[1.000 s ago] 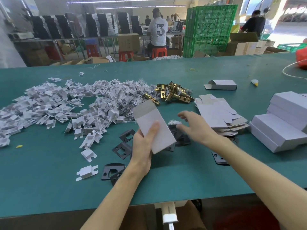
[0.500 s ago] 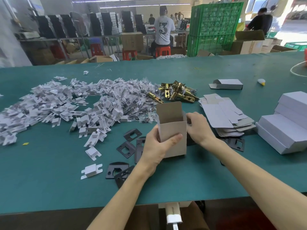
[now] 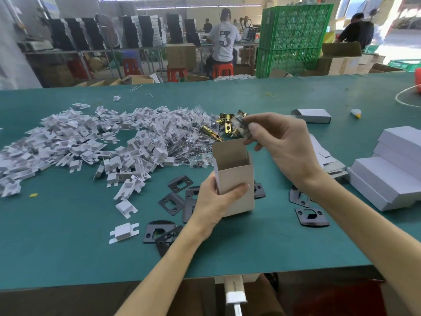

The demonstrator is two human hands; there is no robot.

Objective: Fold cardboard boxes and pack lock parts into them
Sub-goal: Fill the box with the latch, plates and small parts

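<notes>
One blurred, unidentifiable part (image 3: 241, 126) pinched by right hand (image 3: 283, 147).

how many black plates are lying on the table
8. Left of the cardboard box: two square plates, a long one, two overlapping. Right: one against the box, two more. Others may be hidden.

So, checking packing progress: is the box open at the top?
Open: the box stands upright, top flap raised, left hand holding it.

Green crates (image 3: 293, 39), red stools (image 3: 222, 69) (one occupied), brown cartons (image 3: 181, 56) beyond
</notes>
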